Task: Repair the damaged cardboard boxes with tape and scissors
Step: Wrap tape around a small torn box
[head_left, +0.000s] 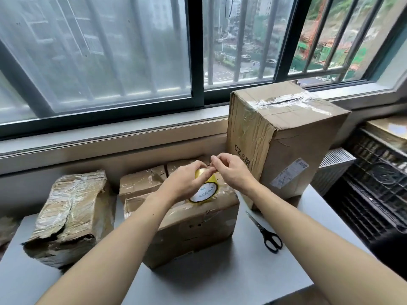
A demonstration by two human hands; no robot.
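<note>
A yellowish roll of tape [206, 190] is gripped by my left hand [185, 183] above a battered cardboard box [191, 230] in the middle of the grey table. My right hand [231, 172] pinches at the roll's top edge, fingertips against the left thumb; whether it holds the tape's end is too small to tell. Black-handled scissors [267, 235] lie shut on the table to the right of that box. A tall box [282, 137] with tape on top stands at the back right. A crushed, tape-covered box [70, 216] lies at the left.
Two smaller boxes [141, 182] sit behind the middle box against the wall under the window sill [110, 133]. The grey table [220, 271] ends at the right near black crates [374, 183]. A barred window fills the background.
</note>
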